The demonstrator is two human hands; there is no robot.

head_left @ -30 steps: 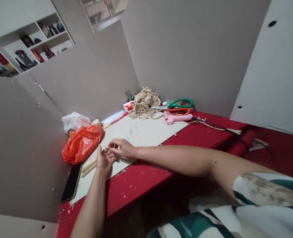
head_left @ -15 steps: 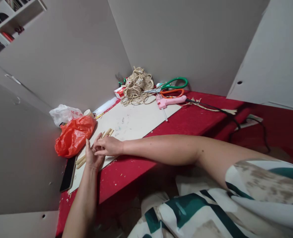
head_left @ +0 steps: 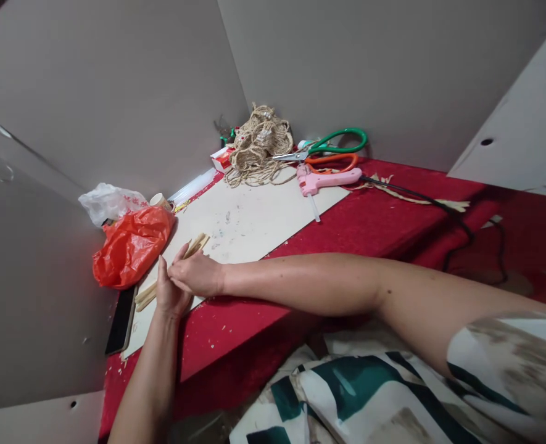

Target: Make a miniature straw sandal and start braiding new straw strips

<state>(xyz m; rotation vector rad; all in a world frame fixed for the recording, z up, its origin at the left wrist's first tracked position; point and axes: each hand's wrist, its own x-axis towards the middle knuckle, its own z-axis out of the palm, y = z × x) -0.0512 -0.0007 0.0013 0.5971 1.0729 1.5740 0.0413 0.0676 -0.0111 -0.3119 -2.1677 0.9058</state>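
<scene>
Pale strips (head_left: 145,296), bordered by an orange bag (head_left: 136,245) and phone (head_left: 121,320), are partly hidden by the left hand (head_left: 171,298) and right hand (head_left: 201,274); whether either grasps anything cannot be told.

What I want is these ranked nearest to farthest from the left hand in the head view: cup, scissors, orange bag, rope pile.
From the left hand:
1. Orange bag, just to its left
2. Cup, beyond the bag
3. Rope pile, in the back corner
4. Scissors, right of the rope
</scene>
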